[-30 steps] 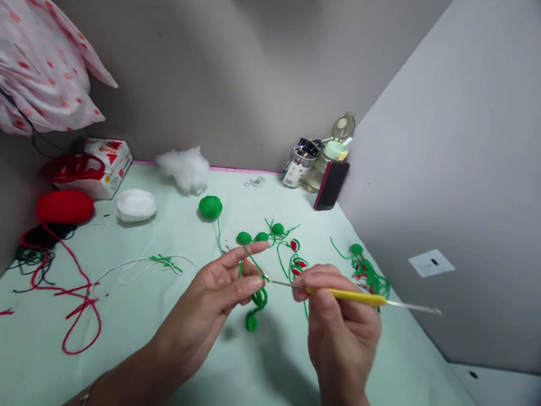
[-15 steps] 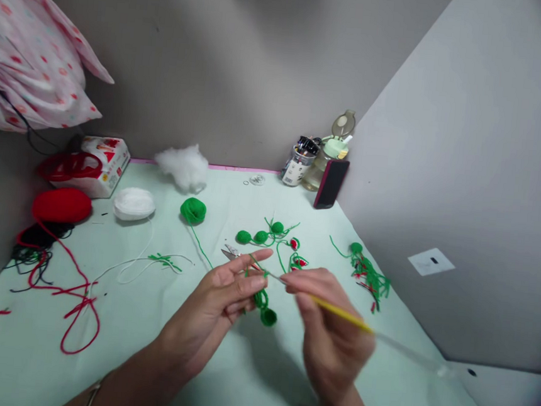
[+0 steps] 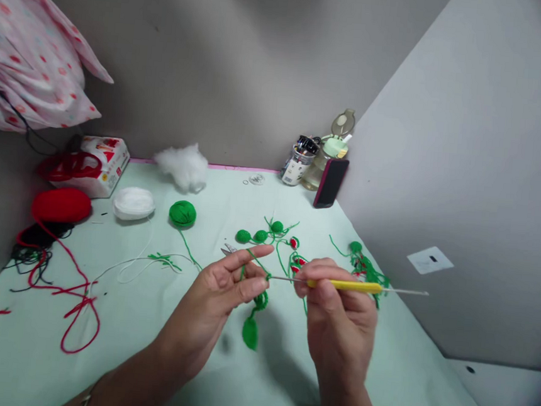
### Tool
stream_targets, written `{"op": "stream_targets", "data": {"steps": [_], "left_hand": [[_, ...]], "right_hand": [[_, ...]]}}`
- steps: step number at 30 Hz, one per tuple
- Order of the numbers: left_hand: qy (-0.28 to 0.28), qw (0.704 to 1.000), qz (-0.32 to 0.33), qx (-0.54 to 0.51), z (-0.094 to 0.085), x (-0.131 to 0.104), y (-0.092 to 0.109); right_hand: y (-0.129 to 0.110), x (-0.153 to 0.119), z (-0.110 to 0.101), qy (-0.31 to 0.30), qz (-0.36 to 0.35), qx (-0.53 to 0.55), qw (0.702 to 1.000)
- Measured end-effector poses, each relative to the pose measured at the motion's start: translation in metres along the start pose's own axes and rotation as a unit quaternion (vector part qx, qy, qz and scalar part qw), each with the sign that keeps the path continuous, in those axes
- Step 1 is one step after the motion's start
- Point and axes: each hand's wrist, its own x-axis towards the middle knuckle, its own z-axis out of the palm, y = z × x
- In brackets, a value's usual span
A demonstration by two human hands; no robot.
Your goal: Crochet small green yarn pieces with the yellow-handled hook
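Note:
My left hand [image 3: 227,291] pinches a green crochet piece [image 3: 261,300] between thumb and fingers, and green yarn runs over its raised index finger. A small leaf-shaped green part [image 3: 250,333] dangles below the pinch. My right hand [image 3: 341,316] is closed around the yellow handle of a crochet hook [image 3: 348,285]. The hook's thin metal shaft points left, its tip in the green loops at my left fingertips. The ball of green yarn [image 3: 182,213] sits beyond my left hand, its strand leading toward that hand. Scissors [image 3: 227,250] lie partly hidden behind my left fingers.
Green crocheted balls [image 3: 260,236] and small red-and-green pieces [image 3: 294,243] lie beyond my hands. At left are red yarn [image 3: 62,205], white yarn [image 3: 134,204] and loose strands. White stuffing [image 3: 183,167], a pen cup [image 3: 297,166] and a phone [image 3: 331,183] stand along the back.
The crochet hook has swung from slanting to nearly level, with my right hand turning. The leaf-shaped part hangs lower and farther left. The green yarn ball has rolled slightly left.

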Motion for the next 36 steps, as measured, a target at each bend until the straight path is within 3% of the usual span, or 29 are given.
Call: {"op": "stream_targets", "data": {"steps": [4, 13, 16, 19, 21, 25, 28, 32, 36], "left_hand": [[-0.023, 0.999, 0.01, 0.02, 0.0, 0.0, -0.006], [-0.003, 0.999, -0.001, 0.042, -0.003, 0.004, -0.007], [0.016, 1.0, 0.016, 0.021, -0.002, 0.004, -0.01], [0.01, 1.0, 0.01, -0.021, -0.001, 0.004, -0.012], [-0.008, 0.999, -0.024, -0.033, -0.002, 0.005, -0.01], [-0.011, 0.999, -0.033, -0.015, -0.002, 0.005, -0.003], [0.003, 1.0, 0.014, 0.014, -0.001, 0.005, -0.005], [-0.01, 0.997, 0.029, 0.067, -0.003, 0.006, -0.01], [-0.022, 0.988, 0.038, 0.145, -0.005, 0.008, -0.009]], "right_hand": [[0.004, -0.002, 0.006, -0.046, 0.031, 0.004, 0.998], [0.006, -0.003, 0.008, -0.038, 0.047, 0.01, 0.998], [0.001, -0.006, 0.011, -0.056, -0.037, -0.107, 0.992], [-0.003, -0.011, 0.011, -0.099, -0.162, -0.276, 0.942], [-0.002, -0.011, 0.008, -0.093, -0.177, -0.29, 0.936], [0.003, -0.001, 0.001, -0.014, -0.037, -0.072, 0.997], [0.007, 0.002, 0.002, -0.022, 0.044, 0.023, 0.999], [0.011, -0.002, 0.006, -0.053, 0.058, 0.021, 0.997], [0.015, -0.002, 0.003, -0.02, 0.095, 0.051, 0.994]]}}
